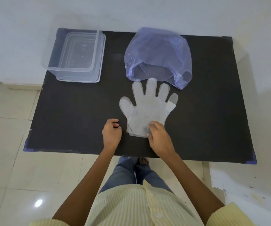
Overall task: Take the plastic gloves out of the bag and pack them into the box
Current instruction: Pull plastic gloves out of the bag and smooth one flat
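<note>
A stack of thin clear plastic gloves (147,103) lies flat on the black table (76,111), fingers pointing away from me. My right hand (158,137) rests on the stack's cuff end, fingers curled onto the plastic. My left hand (112,133) sits just left of the cuff, loosely closed, holding nothing I can see. Beyond the gloves lies a crumpled blue-violet plastic bag (158,54), its mouth facing me. An open clear plastic box (78,57) stands at the table's far left corner.
The table stands against a white wall (131,12). Pale floor tiles (9,160) surround it. My legs in jeans and my striped yellow shirt fill the bottom of the view.
</note>
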The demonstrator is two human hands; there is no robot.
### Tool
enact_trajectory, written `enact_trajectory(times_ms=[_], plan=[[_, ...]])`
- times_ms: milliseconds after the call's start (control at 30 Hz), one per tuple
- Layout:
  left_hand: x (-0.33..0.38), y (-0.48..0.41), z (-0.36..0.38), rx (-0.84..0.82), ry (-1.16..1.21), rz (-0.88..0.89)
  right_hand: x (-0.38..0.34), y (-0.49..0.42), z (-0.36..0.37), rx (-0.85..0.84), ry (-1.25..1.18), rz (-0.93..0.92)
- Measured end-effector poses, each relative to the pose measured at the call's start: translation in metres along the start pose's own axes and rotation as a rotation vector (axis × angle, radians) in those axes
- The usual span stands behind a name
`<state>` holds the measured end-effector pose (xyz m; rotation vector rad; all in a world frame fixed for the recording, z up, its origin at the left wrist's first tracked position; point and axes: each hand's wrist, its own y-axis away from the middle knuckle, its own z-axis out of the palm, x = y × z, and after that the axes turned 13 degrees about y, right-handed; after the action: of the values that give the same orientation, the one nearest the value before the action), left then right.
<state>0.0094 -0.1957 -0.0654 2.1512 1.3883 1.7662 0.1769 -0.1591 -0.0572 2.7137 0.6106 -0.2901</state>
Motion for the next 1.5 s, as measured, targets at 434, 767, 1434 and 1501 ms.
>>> enact_trajectory(times_ms=[434, 767, 1434, 1501], plan=[[-0.018, -0.011, 0.003, -0.023, -0.391, 0.175, -0.034, -0.019, 0.013, -0.025, 0.075, -0.061], [-0.023, -0.011, 0.007, -0.025, -0.378, 0.208, -0.042, -0.022, 0.033, 0.034, 0.157, -0.075], [-0.023, -0.016, 0.005, -0.043, -0.418, 0.222, -0.035, -0.030, 0.030, 0.024, 0.089, -0.125], [-0.022, -0.017, 0.004, -0.044, -0.416, 0.213, -0.038, -0.030, 0.033, 0.055, 0.162, -0.148]])
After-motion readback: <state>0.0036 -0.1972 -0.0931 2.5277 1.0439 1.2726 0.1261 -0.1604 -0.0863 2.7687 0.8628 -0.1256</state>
